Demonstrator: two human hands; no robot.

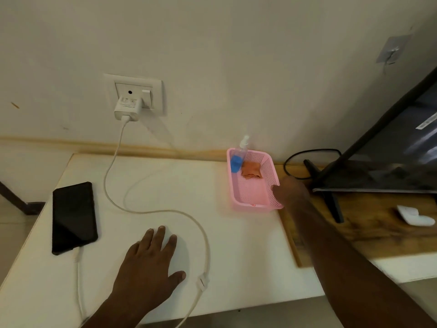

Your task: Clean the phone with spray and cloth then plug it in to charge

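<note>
A black phone [73, 216] lies face up at the left of the white table [248, 252], with a white cable [165, 211] entering its bottom end. The cable loops across the table up to a white charger [127, 110] in the wall socket. At the back right stands a pink basket [250, 204] holding a clear spray bottle [238, 159] with a blue label and an orange cloth [251, 172]. My right hand [292, 189] grips the basket's right wall, thumb over the rim. My left hand [149, 263] rests flat on the table, fingers spread, holding nothing.
A dark TV [390, 157] on a stand sits on a wooden board [378, 233] to the right, with a black cable [307, 153] behind it. A white earbud case [415, 215] lies on the board. The table's left edge runs just beside the phone.
</note>
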